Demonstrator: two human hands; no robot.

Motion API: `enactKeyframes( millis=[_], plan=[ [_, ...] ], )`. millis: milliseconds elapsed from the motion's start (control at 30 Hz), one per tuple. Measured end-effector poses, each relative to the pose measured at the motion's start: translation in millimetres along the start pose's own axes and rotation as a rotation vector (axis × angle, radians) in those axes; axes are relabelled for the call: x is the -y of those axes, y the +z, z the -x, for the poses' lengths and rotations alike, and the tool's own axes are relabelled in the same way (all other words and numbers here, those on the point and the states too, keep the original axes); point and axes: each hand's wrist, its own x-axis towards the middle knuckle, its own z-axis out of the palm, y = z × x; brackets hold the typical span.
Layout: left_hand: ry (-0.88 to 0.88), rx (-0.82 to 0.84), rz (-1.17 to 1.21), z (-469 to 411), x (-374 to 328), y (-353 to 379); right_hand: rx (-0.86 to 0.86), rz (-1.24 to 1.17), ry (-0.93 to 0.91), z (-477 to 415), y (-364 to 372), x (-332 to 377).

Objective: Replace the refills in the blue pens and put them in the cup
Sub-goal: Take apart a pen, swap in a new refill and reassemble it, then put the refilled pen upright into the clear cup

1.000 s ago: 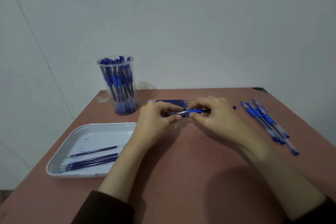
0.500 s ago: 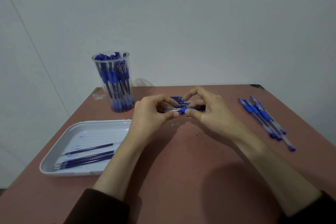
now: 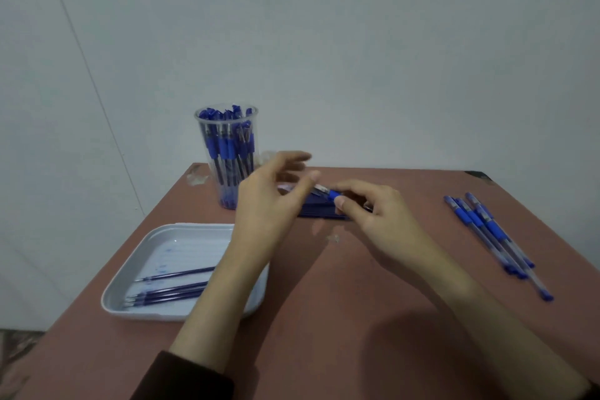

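My right hand (image 3: 376, 217) grips a blue pen (image 3: 332, 194) by its blue grip section, low over the table, silver tip pointing left. My left hand (image 3: 269, 204) is just left of it, blurred, with the fingers spread and fairly straight; its thumb tip lies against the pen's silver tip. Under both hands is a pile of dark blue refills (image 3: 319, 209). A clear plastic cup (image 3: 227, 127) packed with several blue pens stands at the back left. Several more blue pens (image 3: 487, 232) lie in a row on the right.
A white tray (image 3: 156, 243) at the front left holds several loose refills (image 3: 172, 291); my left forearm crosses its right edge. The brown table (image 3: 324, 318) ends at a pale wall behind, and its right edge runs close to the loose pens.
My left hand has gone from pinching the pen's tip to fingers spread apart. The right hand keeps its hold on the pen. The camera view has tilted and shifted.
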Motion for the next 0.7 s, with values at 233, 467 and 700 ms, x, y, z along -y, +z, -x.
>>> enactKeyframes(
  millis=[233, 467, 700],
  plan=[
    [-0.004, -0.273, -0.373, -44, 28, -58, -0.203, -0.219, -0.187, -75, 15, 63],
    [-0.047, -0.145, -0.140, -61, 47, -66, -0.420, -0.268, -0.317, -156, 35, 104],
    [-0.002, -0.146, -0.095, -63, 55, -67, -0.261, 0.000, -0.246, -170, 59, 82]
  ],
)
